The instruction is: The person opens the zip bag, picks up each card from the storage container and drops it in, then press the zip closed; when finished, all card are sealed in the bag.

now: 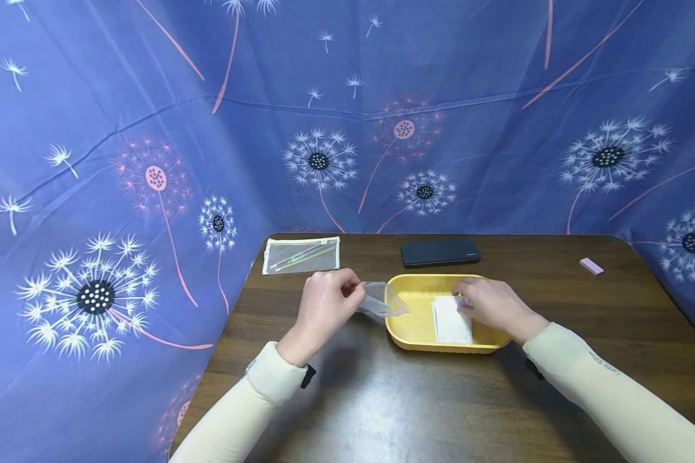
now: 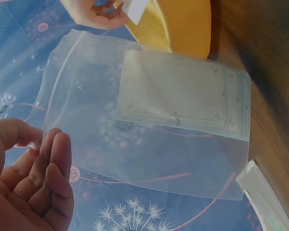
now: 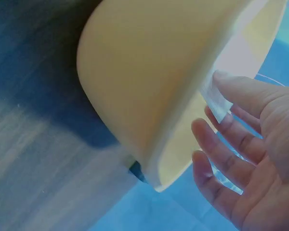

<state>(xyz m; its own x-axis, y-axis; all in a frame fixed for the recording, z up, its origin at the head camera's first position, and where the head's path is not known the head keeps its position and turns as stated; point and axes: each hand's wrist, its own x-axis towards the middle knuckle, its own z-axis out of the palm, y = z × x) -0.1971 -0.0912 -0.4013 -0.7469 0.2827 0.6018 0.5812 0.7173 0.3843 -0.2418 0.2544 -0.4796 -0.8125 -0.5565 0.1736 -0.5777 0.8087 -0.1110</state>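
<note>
My left hand (image 1: 327,305) pinches the edge of a clear plastic zip bag (image 2: 82,130) between thumb and fingers. Pale cards with a faint printed border (image 2: 173,91) show within the bag's outline in the left wrist view. The bag reaches over the left rim of a yellow oval basket (image 1: 408,339). Over the basket's right part, my right hand (image 1: 492,305) holds a small stack of white paper cards (image 1: 453,325) by the upper right corner, thumb on top. In the right wrist view the basket wall hides much of the cards (image 3: 216,98).
A zippered mesh pouch (image 1: 301,256) holding pencils lies at the back left of the wooden table (image 1: 405,399). Behind the basket is a dark flat case (image 1: 440,252). A pink eraser-like block (image 1: 592,265) sits at the right. Blue dandelion-print fabric (image 1: 469,116) hangs behind the table.
</note>
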